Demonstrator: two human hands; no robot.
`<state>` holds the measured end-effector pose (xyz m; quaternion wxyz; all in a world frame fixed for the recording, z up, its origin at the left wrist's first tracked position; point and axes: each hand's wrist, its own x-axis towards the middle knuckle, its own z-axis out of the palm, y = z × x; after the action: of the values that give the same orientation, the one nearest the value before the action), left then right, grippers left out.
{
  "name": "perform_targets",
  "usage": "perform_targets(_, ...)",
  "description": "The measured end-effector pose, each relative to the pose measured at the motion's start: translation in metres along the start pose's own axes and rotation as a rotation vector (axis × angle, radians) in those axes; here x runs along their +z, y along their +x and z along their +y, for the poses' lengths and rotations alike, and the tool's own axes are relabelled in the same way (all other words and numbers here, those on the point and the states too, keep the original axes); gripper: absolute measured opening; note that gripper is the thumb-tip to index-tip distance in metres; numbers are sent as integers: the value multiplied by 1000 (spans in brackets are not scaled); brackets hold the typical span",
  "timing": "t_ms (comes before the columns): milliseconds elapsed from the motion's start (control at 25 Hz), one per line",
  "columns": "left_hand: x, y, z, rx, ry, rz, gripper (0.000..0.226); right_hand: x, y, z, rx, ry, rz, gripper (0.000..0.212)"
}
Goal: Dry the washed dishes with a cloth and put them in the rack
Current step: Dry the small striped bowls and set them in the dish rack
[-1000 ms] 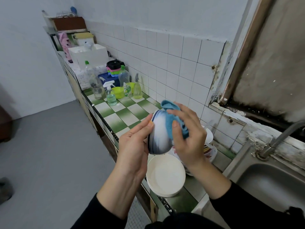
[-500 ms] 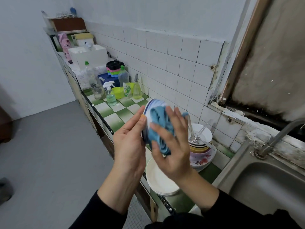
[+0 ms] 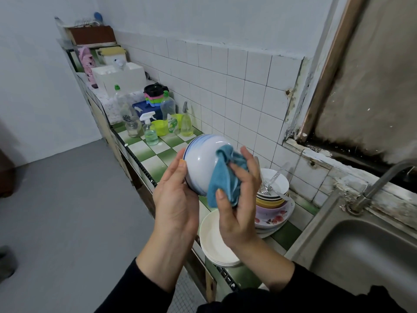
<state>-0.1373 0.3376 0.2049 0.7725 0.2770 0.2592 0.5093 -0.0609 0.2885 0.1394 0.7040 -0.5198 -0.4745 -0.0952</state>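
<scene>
Above the counter [image 3: 155,163], left hand [image 3: 174,199] gripping bowl [image 3: 203,163], right hand [image 3: 239,199] pressing cloth [image 3: 222,184]

wall [image 3: 225,75]: white tiles | floor [image 3: 67,199]: grey | counter [image 3: 146,152]: green-white checks | sink [image 3: 365,251]: steel

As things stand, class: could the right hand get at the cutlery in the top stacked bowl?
Probably yes. The cutlery lies uncovered just beyond the right hand, with nothing between; but that hand grips the blue cloth against the held bowl, so it is occupied.
</scene>
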Motion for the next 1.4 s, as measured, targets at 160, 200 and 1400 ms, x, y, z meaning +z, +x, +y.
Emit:
perform_targets(160, -7, 1, -4, -18, 16, 2, 33, -1, 0, -2, 153, 19, 33, 33)
perform_targets(200, -8, 2, -4, -17, 12, 7, 35, 0, 4, -4, 152, 26, 30, 32)
perform_targets(1400, -9, -24, 19, 128, 290, -23, 15, -10, 35, -11, 95, 0, -140, 19)
